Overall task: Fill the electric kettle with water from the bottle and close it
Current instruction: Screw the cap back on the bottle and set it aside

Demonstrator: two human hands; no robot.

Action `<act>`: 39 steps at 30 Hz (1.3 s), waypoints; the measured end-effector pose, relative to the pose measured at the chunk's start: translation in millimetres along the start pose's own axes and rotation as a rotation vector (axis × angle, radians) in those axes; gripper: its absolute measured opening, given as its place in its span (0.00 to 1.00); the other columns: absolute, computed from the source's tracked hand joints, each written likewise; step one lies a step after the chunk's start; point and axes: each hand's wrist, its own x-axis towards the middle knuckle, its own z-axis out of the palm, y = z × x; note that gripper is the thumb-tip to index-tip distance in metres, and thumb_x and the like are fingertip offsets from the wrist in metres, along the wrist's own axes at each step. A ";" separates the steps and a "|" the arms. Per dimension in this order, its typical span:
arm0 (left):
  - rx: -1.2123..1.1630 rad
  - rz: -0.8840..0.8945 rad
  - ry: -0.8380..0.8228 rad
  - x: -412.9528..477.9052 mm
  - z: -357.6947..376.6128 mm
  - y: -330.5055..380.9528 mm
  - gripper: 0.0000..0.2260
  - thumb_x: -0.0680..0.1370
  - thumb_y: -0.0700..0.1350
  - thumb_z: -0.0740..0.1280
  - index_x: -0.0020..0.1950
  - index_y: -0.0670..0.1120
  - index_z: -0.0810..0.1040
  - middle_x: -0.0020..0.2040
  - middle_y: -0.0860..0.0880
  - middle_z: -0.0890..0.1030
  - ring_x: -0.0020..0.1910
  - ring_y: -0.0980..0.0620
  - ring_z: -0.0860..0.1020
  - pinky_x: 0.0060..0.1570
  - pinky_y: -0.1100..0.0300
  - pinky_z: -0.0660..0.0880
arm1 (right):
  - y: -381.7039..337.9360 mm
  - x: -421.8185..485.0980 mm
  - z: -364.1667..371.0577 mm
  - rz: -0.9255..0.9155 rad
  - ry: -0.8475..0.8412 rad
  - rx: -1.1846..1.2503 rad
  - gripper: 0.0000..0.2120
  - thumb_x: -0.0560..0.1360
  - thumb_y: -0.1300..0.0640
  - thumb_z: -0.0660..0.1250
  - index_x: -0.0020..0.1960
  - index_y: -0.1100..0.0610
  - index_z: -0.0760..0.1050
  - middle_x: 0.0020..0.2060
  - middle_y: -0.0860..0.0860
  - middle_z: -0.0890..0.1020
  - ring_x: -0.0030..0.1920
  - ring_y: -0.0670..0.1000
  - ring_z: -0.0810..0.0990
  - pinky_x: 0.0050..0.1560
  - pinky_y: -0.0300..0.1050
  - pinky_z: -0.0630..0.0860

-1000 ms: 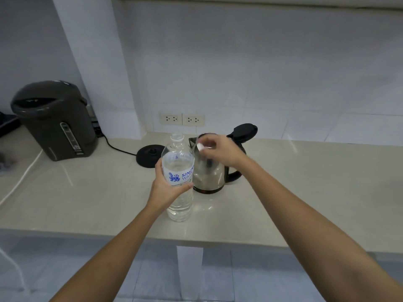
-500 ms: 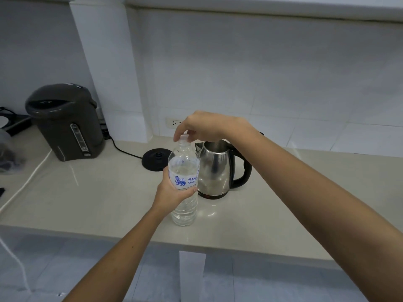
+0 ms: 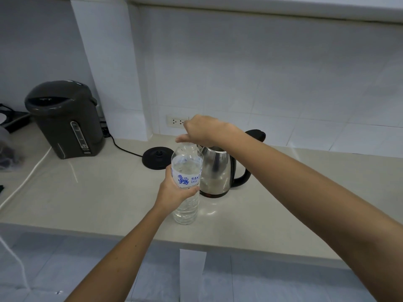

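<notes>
A clear water bottle (image 3: 187,171) with a blue-and-white label stands upright on the beige counter (image 3: 98,192). My left hand (image 3: 174,188) is wrapped around its middle. My right hand (image 3: 204,130) covers the bottle's top, fingers closed on the cap, which is hidden under them. Just behind and to the right stands the steel electric kettle (image 3: 218,171) with a black handle; its black lid (image 3: 257,135) is tipped open behind my right forearm.
The kettle's round black base (image 3: 157,157) lies left of the kettle, its cord running to the wall. A dark grey hot-water dispenser (image 3: 65,118) stands at the back left. A white cable (image 3: 28,177) crosses the counter's left side. A wall socket (image 3: 175,121) is behind my right hand.
My right hand moved from the kettle's rim, cap in its fingers, to the bottle's top and now sits closed on it. The left hand kept hold of the bottle.
</notes>
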 end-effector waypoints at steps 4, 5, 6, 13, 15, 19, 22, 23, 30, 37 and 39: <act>-0.004 -0.001 -0.007 0.5 -1.1 -1.1 0.37 0.65 0.46 0.80 0.67 0.53 0.63 0.52 0.58 0.77 0.49 0.61 0.76 0.42 0.72 0.71 | 2.9 -6.5 -14.7 -0.068 -0.068 0.083 0.18 0.80 0.49 0.62 0.67 0.54 0.70 0.58 0.53 0.75 0.52 0.54 0.74 0.48 0.46 0.68; -0.007 -0.002 -0.007 0.3 -1.3 -1.7 0.37 0.65 0.46 0.80 0.67 0.53 0.63 0.52 0.57 0.77 0.49 0.60 0.76 0.42 0.72 0.71 | 2.9 -6.8 -16.0 -0.081 -0.073 0.084 0.16 0.79 0.52 0.62 0.66 0.52 0.71 0.58 0.52 0.75 0.50 0.53 0.73 0.48 0.46 0.68; -0.012 -0.003 -0.006 0.2 -1.4 -2.4 0.37 0.65 0.46 0.80 0.68 0.54 0.63 0.53 0.57 0.77 0.50 0.60 0.76 0.42 0.72 0.71 | 2.1 -7.1 -16.2 -0.074 -0.074 0.095 0.15 0.79 0.54 0.62 0.65 0.53 0.72 0.58 0.52 0.75 0.50 0.53 0.73 0.49 0.47 0.69; -0.038 -0.001 0.000 -0.1 -0.3 -3.7 0.38 0.65 0.47 0.80 0.68 0.55 0.63 0.55 0.56 0.78 0.53 0.57 0.77 0.43 0.71 0.71 | -10.0 -7.2 -3.0 0.019 -0.023 0.023 0.22 0.82 0.48 0.57 0.66 0.65 0.68 0.60 0.60 0.75 0.60 0.59 0.76 0.47 0.45 0.68; -0.039 -0.003 0.001 -0.1 -0.2 -3.5 0.39 0.64 0.47 0.80 0.69 0.54 0.63 0.56 0.56 0.78 0.53 0.56 0.77 0.44 0.70 0.72 | -12.3 -5.0 1.6 0.064 0.006 0.029 0.24 0.81 0.47 0.57 0.67 0.65 0.66 0.61 0.60 0.75 0.60 0.60 0.75 0.47 0.45 0.67; -0.013 -0.002 0.007 0.9 -0.1 -2.7 0.38 0.64 0.47 0.80 0.68 0.54 0.63 0.55 0.56 0.77 0.54 0.54 0.77 0.50 0.62 0.74 | -25.4 0.3 13.7 0.179 0.035 0.019 0.19 0.83 0.55 0.55 0.71 0.61 0.67 0.59 0.58 0.75 0.58 0.57 0.77 0.43 0.44 0.68; 0.002 0.005 0.003 1.5 0.6 -2.1 0.39 0.64 0.47 0.80 0.69 0.54 0.62 0.55 0.56 0.75 0.53 0.54 0.76 0.49 0.61 0.73 | -35.4 6.0 18.8 0.286 0.047 0.101 0.16 0.80 0.63 0.57 0.67 0.59 0.73 0.36 0.52 0.67 0.42 0.52 0.73 0.29 0.41 0.63; -0.001 0.007 -0.005 1.4 -0.8 -2.0 0.39 0.64 0.47 0.80 0.69 0.54 0.61 0.56 0.56 0.75 0.54 0.53 0.76 0.48 0.62 0.73 | -36.1 8.8 17.9 0.288 0.044 0.104 0.15 0.80 0.62 0.58 0.66 0.61 0.73 0.34 0.51 0.65 0.43 0.53 0.73 0.28 0.41 0.63; 0.013 -0.059 -0.114 0.1 -12.4 -37.9 0.50 0.63 0.48 0.81 0.75 0.52 0.53 0.69 0.52 0.68 0.69 0.52 0.69 0.65 0.57 0.68 | -9.1 -9.4 24.0 0.202 0.152 0.476 0.21 0.76 0.43 0.66 0.58 0.60 0.74 0.48 0.54 0.78 0.46 0.52 0.75 0.43 0.46 0.72; 0.172 -0.106 -0.145 -3.2 -2.6 -62.3 0.38 0.64 0.52 0.80 0.69 0.48 0.66 0.59 0.51 0.78 0.60 0.47 0.77 0.53 0.59 0.72 | -5.9 -15.6 70.2 0.197 0.318 1.122 0.14 0.73 0.52 0.72 0.56 0.57 0.79 0.52 0.53 0.85 0.54 0.51 0.82 0.61 0.50 0.76; 0.226 -0.068 -0.118 -0.7 -1.9 -63.0 0.37 0.63 0.53 0.80 0.67 0.47 0.68 0.59 0.48 0.79 0.59 0.47 0.77 0.54 0.57 0.73 | -10.9 -15.9 76.4 0.223 0.398 1.130 0.15 0.73 0.50 0.72 0.56 0.57 0.79 0.52 0.53 0.85 0.56 0.52 0.82 0.61 0.53 0.77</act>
